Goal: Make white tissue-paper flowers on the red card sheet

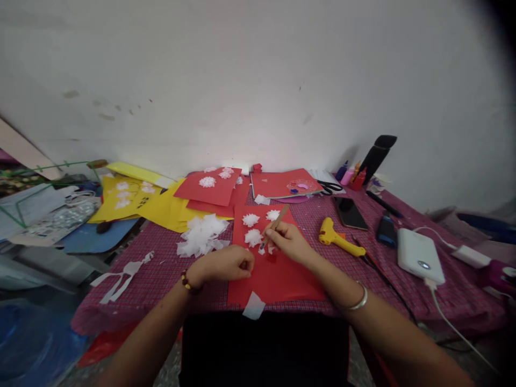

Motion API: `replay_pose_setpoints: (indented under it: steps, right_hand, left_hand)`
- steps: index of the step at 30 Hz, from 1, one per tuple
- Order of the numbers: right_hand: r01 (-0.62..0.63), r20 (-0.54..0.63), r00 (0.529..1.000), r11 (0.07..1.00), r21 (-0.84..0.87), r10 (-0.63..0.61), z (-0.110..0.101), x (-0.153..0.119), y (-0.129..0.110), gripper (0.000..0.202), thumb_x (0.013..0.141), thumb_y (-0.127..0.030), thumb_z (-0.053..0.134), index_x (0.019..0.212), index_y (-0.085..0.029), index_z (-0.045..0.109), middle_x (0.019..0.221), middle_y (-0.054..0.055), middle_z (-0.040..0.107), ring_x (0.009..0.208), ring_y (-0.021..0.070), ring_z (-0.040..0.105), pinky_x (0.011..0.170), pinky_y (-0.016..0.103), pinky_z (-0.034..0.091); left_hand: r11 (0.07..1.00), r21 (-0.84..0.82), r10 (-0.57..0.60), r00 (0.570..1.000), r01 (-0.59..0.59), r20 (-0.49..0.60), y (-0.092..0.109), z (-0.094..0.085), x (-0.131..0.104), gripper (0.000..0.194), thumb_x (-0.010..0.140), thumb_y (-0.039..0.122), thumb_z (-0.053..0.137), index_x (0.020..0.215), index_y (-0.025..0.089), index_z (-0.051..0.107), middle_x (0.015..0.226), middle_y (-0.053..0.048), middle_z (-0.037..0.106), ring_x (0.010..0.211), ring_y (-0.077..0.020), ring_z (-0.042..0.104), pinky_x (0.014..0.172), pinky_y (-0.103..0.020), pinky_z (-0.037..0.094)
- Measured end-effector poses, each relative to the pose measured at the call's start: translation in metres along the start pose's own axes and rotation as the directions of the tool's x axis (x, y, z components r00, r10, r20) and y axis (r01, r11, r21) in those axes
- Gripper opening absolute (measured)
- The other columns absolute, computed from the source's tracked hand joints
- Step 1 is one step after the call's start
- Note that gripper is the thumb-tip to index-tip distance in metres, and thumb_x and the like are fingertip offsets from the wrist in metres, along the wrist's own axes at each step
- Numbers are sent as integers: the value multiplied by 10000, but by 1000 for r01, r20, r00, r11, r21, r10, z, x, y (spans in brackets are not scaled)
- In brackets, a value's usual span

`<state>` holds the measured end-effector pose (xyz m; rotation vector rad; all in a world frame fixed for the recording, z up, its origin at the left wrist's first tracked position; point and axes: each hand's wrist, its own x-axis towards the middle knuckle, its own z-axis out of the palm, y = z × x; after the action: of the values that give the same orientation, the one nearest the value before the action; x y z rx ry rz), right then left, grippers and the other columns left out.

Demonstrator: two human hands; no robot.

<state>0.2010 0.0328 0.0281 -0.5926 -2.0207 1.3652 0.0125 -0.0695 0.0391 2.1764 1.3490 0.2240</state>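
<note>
My right hand (pixel 286 240) is closed round a slim tan wooden stick (pixel 283 212), whose lower end points down at a red card sheet (pixel 278 282). Several white ruffled paper tufts (pixel 253 237) are stuck or resting on the upper part of that sheet. Small whitish and dark bits (pixel 262 249) lie just under the stick's lower end; blur hides their detail. My left hand (pixel 229 262) rests over the sheet's left edge with its fingers curled in, and I cannot see what, if anything, is inside. Beside it lies a pile of white tissue-paper squares (pixel 203 235).
A yellow glue gun (pixel 337 239), a phone (pixel 350 213) and a white power bank (pixel 420 255) with cables lie to the right. Black scissors (pixel 331 187) and paint bottles (pixel 357 179) stand behind. Red cards (pixel 201 192) and yellow cards (pixel 161 208) lie back left; paper scraps (pixel 124 277) are front left.
</note>
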Motion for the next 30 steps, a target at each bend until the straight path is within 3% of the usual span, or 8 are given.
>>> replay_pose_setpoints:
  steps: [5, 11, 14, 21, 26, 30]
  right_hand:
    - [62, 9, 998, 997, -48, -62, 0, -1, 0, 325, 882, -459, 522, 737, -171, 552, 590, 7, 577, 516, 111, 526, 499, 229, 403]
    - [65, 6, 998, 997, -50, -64, 0, 0, 0, 297, 886, -423, 512, 745, -165, 552, 604, 12, 579, 515, 115, 527, 502, 235, 404]
    - [46, 15, 999, 998, -48, -45, 1, -1, -2, 276, 882, -409, 515, 771, -159, 552, 619, 14, 586, 499, 111, 515, 490, 235, 395]
    - [79, 32, 997, 992, -95, -76, 0, -2, -1, 283, 902, -397, 500, 752, -164, 562, 638, 20, 586, 547, 117, 515, 531, 245, 411]
    - [105, 47, 994, 987, -120, -100, 1, -3, 1, 275, 914, -371, 481, 752, -164, 563, 667, 25, 588, 562, 116, 510, 534, 241, 406]
    - [119, 38, 993, 982, -144, -114, 2, -4, -1, 271, 911, -360, 481, 745, -164, 567, 664, 18, 575, 583, 118, 509, 558, 242, 405]
  left_hand:
    - [999, 1, -50, 998, 50, -42, 4, -3, -3, 112, 759, 212, 582, 841, 168, 645, 755, -14, 675, 641, -123, 570, 574, -222, 368]
    - [996, 93, 21, 1000, -19, -23, 23, 5, 1, 87, 699, 193, 645, 781, 171, 629, 692, 6, 632, 565, -109, 497, 523, -224, 305]
    - [993, 109, 54, 998, -53, -11, 23, 10, 3, 17, 708, 155, 610, 703, 171, 608, 671, 7, 616, 554, -103, 475, 519, -225, 296]
    - [990, 125, 70, 998, -69, -4, 18, 12, 5, 81, 736, 144, 567, 666, 167, 601, 654, 3, 614, 537, -100, 478, 520, -231, 316]
    - [943, 331, 51, 996, -25, -72, 40, 21, 0, 79, 806, 225, 577, 765, 167, 612, 769, -53, 664, 665, -168, 572, 593, -272, 388]
    - [917, 391, 108, 992, -75, -64, 57, 33, -2, 97, 835, 254, 574, 877, 172, 603, 841, -75, 678, 746, -208, 616, 650, -300, 434]
